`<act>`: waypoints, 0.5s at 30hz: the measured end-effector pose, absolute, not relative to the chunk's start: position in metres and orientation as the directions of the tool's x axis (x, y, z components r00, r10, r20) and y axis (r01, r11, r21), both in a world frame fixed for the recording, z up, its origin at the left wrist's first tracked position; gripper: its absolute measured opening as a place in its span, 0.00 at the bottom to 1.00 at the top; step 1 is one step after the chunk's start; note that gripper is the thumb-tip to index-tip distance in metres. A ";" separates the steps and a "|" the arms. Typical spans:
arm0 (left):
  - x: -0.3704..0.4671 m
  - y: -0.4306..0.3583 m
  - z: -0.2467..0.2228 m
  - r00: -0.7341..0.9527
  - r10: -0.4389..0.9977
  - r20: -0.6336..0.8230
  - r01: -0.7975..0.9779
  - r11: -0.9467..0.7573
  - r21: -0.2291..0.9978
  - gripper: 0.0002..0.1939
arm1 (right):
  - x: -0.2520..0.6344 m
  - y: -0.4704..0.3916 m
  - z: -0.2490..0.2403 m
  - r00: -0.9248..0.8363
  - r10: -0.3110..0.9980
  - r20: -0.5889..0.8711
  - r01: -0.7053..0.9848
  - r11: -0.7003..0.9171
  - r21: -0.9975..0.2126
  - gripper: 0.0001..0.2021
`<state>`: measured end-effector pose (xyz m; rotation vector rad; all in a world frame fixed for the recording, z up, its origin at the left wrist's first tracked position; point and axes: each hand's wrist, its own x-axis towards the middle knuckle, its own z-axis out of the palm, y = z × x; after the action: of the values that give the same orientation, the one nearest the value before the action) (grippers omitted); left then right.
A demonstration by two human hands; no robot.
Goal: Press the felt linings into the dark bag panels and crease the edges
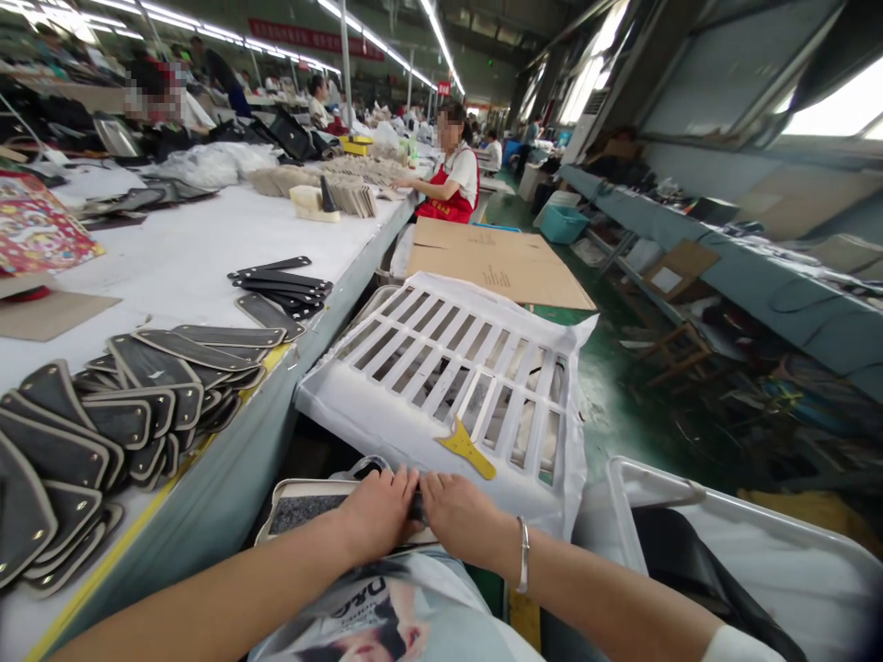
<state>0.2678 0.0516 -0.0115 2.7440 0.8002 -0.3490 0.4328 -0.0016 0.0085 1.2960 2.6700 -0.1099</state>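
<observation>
The left hand and right hand meet over a dark piece — whether either grasps it, I cannot tell — near the white slatted rack bearing 1 yellow tool.

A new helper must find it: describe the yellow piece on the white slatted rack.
To the left runs a long white-topped table; right of it sits a white slatted rack. On the rack's near part, just beyond the right hand, lies a flat yellow piece, its forked end and bright colour setting it apart from the white around it.
</observation>
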 end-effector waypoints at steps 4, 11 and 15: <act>0.268 0.047 -0.010 0.811 0.521 -0.265 0.571 -0.803 0.169 0.35 | 0.432 0.024 0.018 -0.533 0.791 -0.300 0.844 0.524 -0.115 0.13; 0.228 0.083 0.000 0.870 0.427 -0.247 0.488 -0.817 0.306 0.19 | 0.450 0.076 0.012 -0.632 0.662 -0.403 0.747 0.383 -0.543 0.14; 0.197 0.099 0.005 0.883 0.414 -0.219 0.468 -0.811 0.352 0.16 | 0.457 0.084 0.004 -0.661 0.603 -0.446 0.706 0.299 -0.641 0.14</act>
<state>0.1973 0.0995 0.0055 2.6515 0.6487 -0.1850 0.4570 0.0839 0.0045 1.2331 2.4330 -1.2995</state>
